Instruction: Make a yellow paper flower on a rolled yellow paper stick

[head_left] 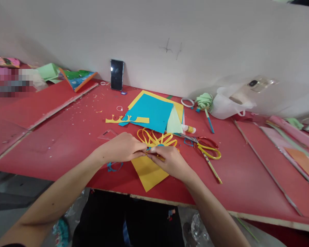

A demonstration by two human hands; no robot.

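Observation:
A yellow looped paper flower (145, 135) with a bit of blue at its middle is held between my two hands above the table. My left hand (125, 146) pinches its near left side with thumb and finger. From the right, my right hand (171, 160) grips it, fingers closed over the near edge. Both hands' fingertips meet and hide where the strips join. Beneath them lies a yellow paper sheet (150, 175). Blue paper scraps (115, 167) rest below my left wrist. Just beyond the flower is a large blue sheet (150, 111) with a cut yellow strip (142, 120) on its left edge.
Scissors (209, 151), a patterned pencil (212, 168) and a glue stick (189, 129) lie to the right. A green paper flower (204, 103), a tape roll (187, 102) and a white plastic bag (228, 103) are behind. A phone (117, 74) leans against the wall (149, 41).

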